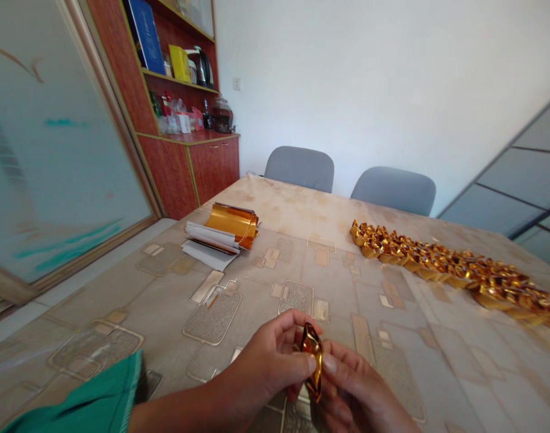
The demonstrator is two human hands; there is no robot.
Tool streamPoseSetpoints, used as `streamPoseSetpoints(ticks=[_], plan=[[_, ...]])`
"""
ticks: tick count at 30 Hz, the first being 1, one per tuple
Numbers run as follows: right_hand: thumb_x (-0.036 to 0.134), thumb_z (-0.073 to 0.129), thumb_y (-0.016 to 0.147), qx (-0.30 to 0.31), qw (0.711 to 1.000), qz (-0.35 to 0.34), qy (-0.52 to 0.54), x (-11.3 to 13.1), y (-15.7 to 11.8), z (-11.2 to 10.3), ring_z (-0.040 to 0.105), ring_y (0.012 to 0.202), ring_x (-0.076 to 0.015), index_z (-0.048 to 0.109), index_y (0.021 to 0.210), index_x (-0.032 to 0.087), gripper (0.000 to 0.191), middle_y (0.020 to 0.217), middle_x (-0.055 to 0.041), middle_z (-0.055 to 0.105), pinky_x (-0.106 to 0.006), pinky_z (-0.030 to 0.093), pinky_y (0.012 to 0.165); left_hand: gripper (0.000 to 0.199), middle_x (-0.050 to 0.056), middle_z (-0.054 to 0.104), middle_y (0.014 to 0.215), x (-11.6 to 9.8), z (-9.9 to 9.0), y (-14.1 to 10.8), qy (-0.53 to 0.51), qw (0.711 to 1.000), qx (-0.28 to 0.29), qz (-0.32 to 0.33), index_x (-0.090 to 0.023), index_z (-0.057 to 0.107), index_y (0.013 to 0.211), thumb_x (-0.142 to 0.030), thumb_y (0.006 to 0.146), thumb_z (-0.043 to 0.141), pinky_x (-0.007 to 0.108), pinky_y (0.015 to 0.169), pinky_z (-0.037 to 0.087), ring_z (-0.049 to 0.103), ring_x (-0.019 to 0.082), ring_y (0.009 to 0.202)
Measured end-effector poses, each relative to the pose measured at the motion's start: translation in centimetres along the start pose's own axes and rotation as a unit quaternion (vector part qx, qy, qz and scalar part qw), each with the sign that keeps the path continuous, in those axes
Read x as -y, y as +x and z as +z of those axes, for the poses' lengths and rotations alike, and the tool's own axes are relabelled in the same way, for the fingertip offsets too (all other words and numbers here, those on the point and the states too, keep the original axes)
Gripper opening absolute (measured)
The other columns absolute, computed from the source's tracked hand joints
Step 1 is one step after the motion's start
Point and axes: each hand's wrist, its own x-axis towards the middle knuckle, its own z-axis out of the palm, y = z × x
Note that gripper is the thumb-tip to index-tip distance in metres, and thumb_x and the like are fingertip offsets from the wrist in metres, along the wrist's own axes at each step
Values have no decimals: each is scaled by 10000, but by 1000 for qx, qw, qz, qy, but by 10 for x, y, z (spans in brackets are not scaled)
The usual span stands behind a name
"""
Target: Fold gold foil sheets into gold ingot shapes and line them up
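Gripping a folded gold foil piece with left hand and right hand together, above the table.
Losing some fingertips from sight behind the foil; seeing the row of gold pieces only as far as the right edge, the green sleeve only to the bottom edge. Unable to make out any print on the blue box.

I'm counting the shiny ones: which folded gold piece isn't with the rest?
The single folded gold foil piece between the left hand and right hand; the other folded pieces sit packed together on the right side of the table.
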Motion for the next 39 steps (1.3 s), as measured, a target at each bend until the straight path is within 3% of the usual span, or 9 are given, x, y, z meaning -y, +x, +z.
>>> streamPoseSetpoints(ticks=[4, 9, 14, 18, 22, 28, 32, 35, 39], plan=[[505, 786, 767, -9, 1000, 2, -5, -1, 0, 0, 216, 390, -36, 583, 727, 186, 379, 486, 100, 387, -173, 239, 398, 323, -27, 579, 764, -4, 1, -2, -13, 1000, -9, -26, -182, 561, 943, -210, 649, 692, 183, 476, 362, 484, 66, 540], [505, 746, 802, -9, 1000, -15, -11, 1, -2, 1, 226, 414, -47, 581, 720, 185, 369, 506, 91, 377, -183, 250, 418, 327, -2, 591, 749, -12, -2, -6, -89, 994, 21, -63, -162, 575, 1042, -316, 768, 664, 208, 546, 389, 489, 80, 557], [580, 687, 822, -37, 997, -48, -55, 2, -3, 5, 275, 430, -62, 592, 744, 173, 424, 508, 75, 392, -190, 275, 419, 376, 2, 607, 758, -15, 1, -8, -62, 997, -1, -44, -154, 586, 1043, -314, 731, 722, 218, 553, 389, 469, 70, 536], [553, 721, 801, -72, 990, -53, -111, 1, -1, 9, 298, 429, -50, 633, 819, 149, 414, 561, 40, 511, -182, 259, 408, 374, -29, 565, 709, -14, 4, -9, -20, 999, -13, -21, -159, 602, 980, -339, 690, 753, 213, 535, 367, 449, 60, 517], [534, 737, 793, -115, 982, -60, -134, -2, 0, 10, 254, 402, -38, 608, 754, 154, 403, 527, 61, 481, -184, 221, 387, 356, -28, 559, 719, -10, 3, -8, -20, 1000, -2, -21, -165, 595, 984, -329, 699, 734, 213, 513, 348, 451, 64, 517], [512, 725, 808, -102, 984, -65, -128, -1, -2, 10, 286, 425, -49, 614, 774, 150, 380, 519, 69, 441, -195, 233, 413, 321, -19, 577, 771, -5, -1, -9, -66, 997, 2, -29, -156, 598, 1016, -230, 722, 703, 219, 557, 386, 456, 57, 538], [510, 713, 827, -107, 985, -65, -118, -1, -2, 7, 277, 423, -54, 615, 896, 171, 359, 552, 79, 439, -198, 233, 407, 330, -19, 574, 749, -4, -3, -6, -97, 995, 5, -26, -147, 587, 1033, -226, 741, 721, 219, 562, 387, 465, 64, 548], [558, 633, 879, -125, 976, -117, -134, 1, -3, 7, 353, 473, -76, 608, 930, 192, 371, 598, 61, 470, -202, 295, 449, 353, -17, 590, 746, -5, -4, -2, -129, 991, -7, -18, -151, 570, 1052, -242, 757, 740, 214, 554, 387, 483, 70, 557], [515, 659, 876, -170, 937, -214, -219, 10, -8, 9, 496, 669, -126, 608, 1032, 217, 341, 829, -1, 589, -246, 409, 606, 366, -20, 622, 764, -6, -7, 2, -168, 985, -43, -14, -161, 539, 1054, -207, 756, 748, 196, 571, 401, 522, 63, 568]])
